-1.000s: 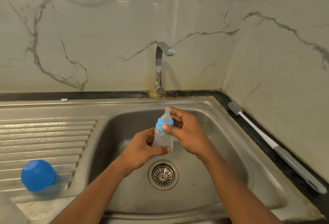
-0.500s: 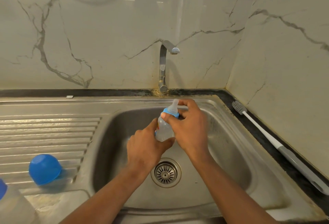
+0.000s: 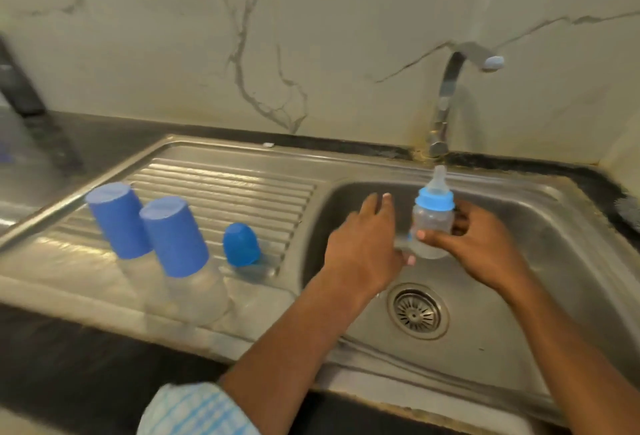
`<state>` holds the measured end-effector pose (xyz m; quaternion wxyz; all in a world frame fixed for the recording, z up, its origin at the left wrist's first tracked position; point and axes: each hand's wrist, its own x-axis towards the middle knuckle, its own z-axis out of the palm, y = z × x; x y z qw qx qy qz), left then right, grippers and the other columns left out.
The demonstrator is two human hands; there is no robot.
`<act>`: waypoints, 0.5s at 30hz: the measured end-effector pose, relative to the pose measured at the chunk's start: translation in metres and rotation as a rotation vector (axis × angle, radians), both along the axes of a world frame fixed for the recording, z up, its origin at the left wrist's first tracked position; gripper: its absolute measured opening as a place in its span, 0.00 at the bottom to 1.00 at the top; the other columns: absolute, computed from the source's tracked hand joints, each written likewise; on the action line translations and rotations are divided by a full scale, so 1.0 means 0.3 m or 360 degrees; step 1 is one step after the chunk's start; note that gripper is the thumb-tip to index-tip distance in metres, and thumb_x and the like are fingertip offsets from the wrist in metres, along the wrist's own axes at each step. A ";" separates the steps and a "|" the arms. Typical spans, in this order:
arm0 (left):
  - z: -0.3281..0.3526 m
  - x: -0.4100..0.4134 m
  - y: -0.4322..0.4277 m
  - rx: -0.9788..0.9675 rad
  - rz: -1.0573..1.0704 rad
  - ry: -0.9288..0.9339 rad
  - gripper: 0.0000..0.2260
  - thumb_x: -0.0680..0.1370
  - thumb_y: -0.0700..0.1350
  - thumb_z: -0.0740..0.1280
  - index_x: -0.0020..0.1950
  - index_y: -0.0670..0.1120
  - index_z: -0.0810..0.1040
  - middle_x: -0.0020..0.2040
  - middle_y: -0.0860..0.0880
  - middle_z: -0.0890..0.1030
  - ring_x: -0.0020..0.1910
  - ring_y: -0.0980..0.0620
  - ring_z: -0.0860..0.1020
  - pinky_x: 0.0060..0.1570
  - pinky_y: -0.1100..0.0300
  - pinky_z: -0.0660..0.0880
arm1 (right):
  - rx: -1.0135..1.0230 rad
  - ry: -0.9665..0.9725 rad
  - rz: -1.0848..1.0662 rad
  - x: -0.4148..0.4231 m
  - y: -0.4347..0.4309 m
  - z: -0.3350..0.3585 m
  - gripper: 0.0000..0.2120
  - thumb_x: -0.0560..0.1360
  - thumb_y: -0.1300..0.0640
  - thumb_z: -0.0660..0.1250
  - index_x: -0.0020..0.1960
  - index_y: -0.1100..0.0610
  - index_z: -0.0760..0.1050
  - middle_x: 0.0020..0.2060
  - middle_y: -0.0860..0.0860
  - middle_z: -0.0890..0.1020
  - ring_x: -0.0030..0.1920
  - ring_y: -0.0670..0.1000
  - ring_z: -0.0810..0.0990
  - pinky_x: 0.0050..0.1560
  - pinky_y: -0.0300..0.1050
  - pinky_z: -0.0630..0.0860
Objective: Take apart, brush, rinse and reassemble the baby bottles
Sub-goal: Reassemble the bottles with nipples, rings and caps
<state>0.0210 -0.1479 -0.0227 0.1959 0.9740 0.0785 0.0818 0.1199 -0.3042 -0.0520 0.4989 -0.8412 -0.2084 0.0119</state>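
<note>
Right hand: I see my right hand [image 3: 481, 244] wrapped round the bottle [image 3: 433, 223], thumb across its front, the other fingers behind it.
Left hand: my left hand [image 3: 363, 247] holds nothing. Its fingers are straight and point up and away from me, just left of the bottle. The thumb tip lies near the bottle's base; I cannot tell whether it touches.
Bottle: small, clear, upright, held in the air over the basin [image 3: 554, 244], below and in front of the tap [image 3: 446, 95].
Collar: the light blue collar [image 3: 434, 200] sits on the bottle's neck.
Teat: the pale teat [image 3: 439, 176] stands up out of the collar, uncovered.
Cap: a small blue domed cap [image 3: 240, 244] sits open side down on the drainboard [image 3: 225, 185], well apart from the held bottle.
Capped bottles: two larger capped bottles [image 3: 175, 237] stand side by side on the near left of the drainboard, left of the cap. Each has a tall blue cover over a clear body. Both are blurred on my feed.
Drain: the round metal drain [image 3: 417, 311] lies in the basin floor, below my hands.
Tap: I see no water at the spout.
Sleeve: a blue and white checked sleeve [image 3: 197, 410] shows on my left arm at the bottom edge.
Surroundings: a veined marble wall [image 3: 311, 54] behind the sink, a dark counter [image 3: 69, 365] in front.
</note>
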 end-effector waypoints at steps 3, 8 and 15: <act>0.035 -0.117 0.037 0.0423 0.0312 -0.0387 0.27 0.77 0.48 0.71 0.75 0.47 0.68 0.70 0.46 0.74 0.67 0.43 0.72 0.66 0.50 0.69 | -0.0050 -0.0004 0.0007 0.000 0.001 -0.006 0.23 0.67 0.50 0.79 0.60 0.49 0.76 0.48 0.44 0.83 0.46 0.41 0.81 0.43 0.37 0.74; 0.062 -0.180 0.157 0.0776 0.0726 0.0143 0.23 0.81 0.48 0.66 0.74 0.45 0.67 0.77 0.42 0.63 0.77 0.34 0.56 0.75 0.40 0.51 | -0.0121 -0.0018 0.0073 -0.018 0.010 -0.011 0.23 0.67 0.49 0.78 0.60 0.49 0.76 0.48 0.45 0.83 0.48 0.45 0.82 0.45 0.40 0.74; 0.002 -0.181 0.264 0.0719 0.0954 0.0528 0.19 0.82 0.46 0.64 0.72 0.41 0.70 0.76 0.35 0.63 0.69 0.31 0.70 0.68 0.42 0.69 | -0.0136 0.0017 0.0111 -0.023 0.007 -0.008 0.24 0.68 0.51 0.78 0.62 0.50 0.76 0.49 0.47 0.82 0.48 0.45 0.81 0.45 0.41 0.73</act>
